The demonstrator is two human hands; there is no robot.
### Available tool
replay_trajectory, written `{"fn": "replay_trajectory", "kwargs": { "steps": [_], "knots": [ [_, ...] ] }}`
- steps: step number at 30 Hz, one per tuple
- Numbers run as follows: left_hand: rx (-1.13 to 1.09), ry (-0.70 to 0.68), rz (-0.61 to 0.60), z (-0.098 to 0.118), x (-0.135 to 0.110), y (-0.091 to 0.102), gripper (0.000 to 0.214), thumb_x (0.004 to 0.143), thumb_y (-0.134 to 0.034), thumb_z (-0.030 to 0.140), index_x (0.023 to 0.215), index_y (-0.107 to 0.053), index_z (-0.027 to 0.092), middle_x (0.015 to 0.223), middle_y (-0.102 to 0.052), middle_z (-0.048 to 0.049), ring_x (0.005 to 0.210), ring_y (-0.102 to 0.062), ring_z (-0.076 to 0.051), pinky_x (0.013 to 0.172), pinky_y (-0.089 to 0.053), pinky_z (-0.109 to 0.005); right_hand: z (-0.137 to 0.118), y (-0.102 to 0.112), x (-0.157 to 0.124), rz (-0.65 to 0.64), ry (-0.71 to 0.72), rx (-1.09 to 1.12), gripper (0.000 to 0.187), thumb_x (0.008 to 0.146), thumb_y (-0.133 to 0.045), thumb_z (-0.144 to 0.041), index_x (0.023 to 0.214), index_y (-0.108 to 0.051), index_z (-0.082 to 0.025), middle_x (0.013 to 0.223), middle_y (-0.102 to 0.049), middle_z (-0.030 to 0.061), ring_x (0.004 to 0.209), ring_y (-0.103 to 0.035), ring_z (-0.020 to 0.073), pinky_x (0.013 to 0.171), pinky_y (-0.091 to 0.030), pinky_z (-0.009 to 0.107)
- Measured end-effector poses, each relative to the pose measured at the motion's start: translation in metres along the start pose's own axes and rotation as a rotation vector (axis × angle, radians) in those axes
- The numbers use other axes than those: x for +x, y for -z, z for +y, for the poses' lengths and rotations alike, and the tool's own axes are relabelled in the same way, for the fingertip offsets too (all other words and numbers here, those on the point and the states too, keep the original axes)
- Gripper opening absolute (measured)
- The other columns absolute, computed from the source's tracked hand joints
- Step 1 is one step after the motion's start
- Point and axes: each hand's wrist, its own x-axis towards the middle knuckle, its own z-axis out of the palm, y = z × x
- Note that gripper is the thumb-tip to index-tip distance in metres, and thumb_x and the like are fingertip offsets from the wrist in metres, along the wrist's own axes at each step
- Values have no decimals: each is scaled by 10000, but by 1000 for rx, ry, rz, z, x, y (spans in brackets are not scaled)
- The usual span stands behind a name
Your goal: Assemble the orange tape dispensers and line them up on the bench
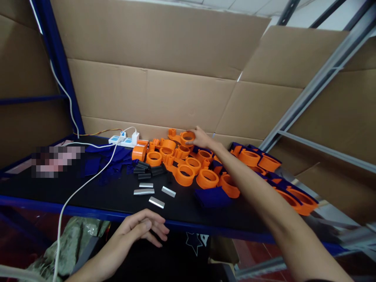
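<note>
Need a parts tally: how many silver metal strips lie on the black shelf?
4. Two strips, one behind the other, one right of them, one nearest the front edge, just beyond the left hand. Others may hide under the orange rings.

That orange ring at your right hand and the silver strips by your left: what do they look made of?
Orange ring, at the right hand: probably plastic, matte, uniform colour, thick walls. Silver strips, just beyond the left hand: likely metal, bright and reflective, thin and flat; metallised plastic cannot be ruled out.
</note>
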Motion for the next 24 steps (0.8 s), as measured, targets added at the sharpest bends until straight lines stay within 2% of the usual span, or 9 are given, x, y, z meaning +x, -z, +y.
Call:
{"fn": "replay_trajectory", "kwargs": {
  "steps": [3,6,10,12,13,15,18,20,24],
  "knots": [
    [-49,-42,42,7,1,-1,335,978,-507,355,1191,-699,182,1143,-726,-172,1087,-655,-341,915,-519,-506,-15,28,-14,99,-8,35,682,748,-818,-328,1344,-580,-100,1298,-521,169,1181,-560,294,1065,-417,381],
    [-90,-170,140,15,4,-2,426,953,-557,380,1350,-606,232,1396,-614,-160,1310,-529,-364,1036,-460,-530,-58,41,-57,135,53,286,644,793,-777,-404,1335,-561,-131,1283,-555,140,1096,-590,245,1001,-473,371],
    [-192,-351,346,15,7,-1,583,916,-595,504,1456,-498,309,1581,-444,-90,1445,-391,-330,1155,-363,-501,-145,26,-157,-204,184,744,637,785,-781,-498,1312,-565,-213,1146,-625,79,984,-611,201,869,-535,348],
    [-260,-340,428,11,4,3,550,937,-561,495,1455,-496,324,1546,-496,-78,1395,-469,-325,1114,-421,-487,-178,12,-202,-416,266,770,666,753,-809,-516,1318,-571,-253,1167,-639,69,969,-621,197,794,-555,310],
    [-293,-307,459,10,3,6,532,937,-559,484,1433,-526,295,1441,-604,-102,1302,-565,-336,1043,-490,-481,-188,4,-218,-445,307,743,633,768,-796,-522,1308,-583,-272,1173,-650,60,975,-626,197,809,-552,311],
    [-323,-203,457,9,0,13,545,900,-601,511,1328,-626,175,1077,-775,-148,993,-725,-324,839,-593,-411,-194,-10,-235,-381,339,625,438,889,-690,-485,1266,-615,-276,1184,-666,56,1032,-625,208,893,-532,339],
    [-306,-151,522,10,1,22,491,867,-678,447,1230,-668,115,894,-780,-138,845,-749,-280,688,-593,-296,-177,-32,-233,-124,222,308,256,1019,-499,-313,1207,-646,-219,1184,-679,89,1115,-595,249,959,-497,407],
    [-292,-124,518,10,4,25,446,868,-690,432,1179,-677,112,815,-765,-119,810,-750,-272,681,-592,-295,-163,-47,-227,-54,134,95,277,1010,-484,-218,1242,-632,-182,1199,-672,115,1125,-588,274,931,-505,424],
    [-317,-76,458,4,10,25,367,902,-646,459,1088,-668,143,723,-741,-93,757,-736,-260,817,-597,-441,-146,-66,-221,-124,86,-90,269,987,-481,-122,1166,-673,-179,1080,-683,99,984,-644,235,819,-525,347]
  ]
}}
